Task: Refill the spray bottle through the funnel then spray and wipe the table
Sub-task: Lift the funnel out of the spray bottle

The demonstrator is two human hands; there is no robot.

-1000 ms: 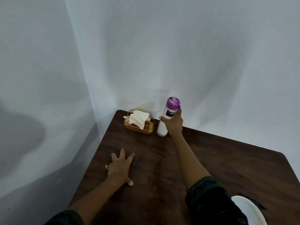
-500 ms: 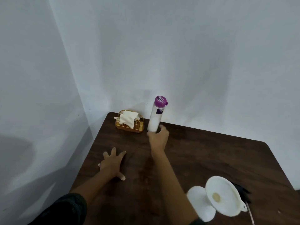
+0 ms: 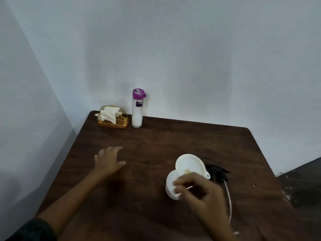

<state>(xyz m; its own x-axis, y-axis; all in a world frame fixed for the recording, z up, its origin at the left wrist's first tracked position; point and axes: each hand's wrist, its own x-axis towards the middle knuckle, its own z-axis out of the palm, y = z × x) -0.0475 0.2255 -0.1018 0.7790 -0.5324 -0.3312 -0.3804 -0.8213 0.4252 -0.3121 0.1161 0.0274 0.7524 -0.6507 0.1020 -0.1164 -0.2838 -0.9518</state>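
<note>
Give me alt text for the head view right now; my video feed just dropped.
The person's right hand reaches over a white funnel seated in a white spray bottle on a dark wooden table, a black sprayer head with tube beside it. The left hand rests open on the table. Far back stand a purple-capped clear bottle and a gold wire tissue holder.

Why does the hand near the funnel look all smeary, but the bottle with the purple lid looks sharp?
In the head view, the right hand is streaked with motion blur by the white funnel, and the left hand is a bit soft too; the bottle at the back of the table stands crisp; the light is dim and even, with faint shadows on the wall.
</note>
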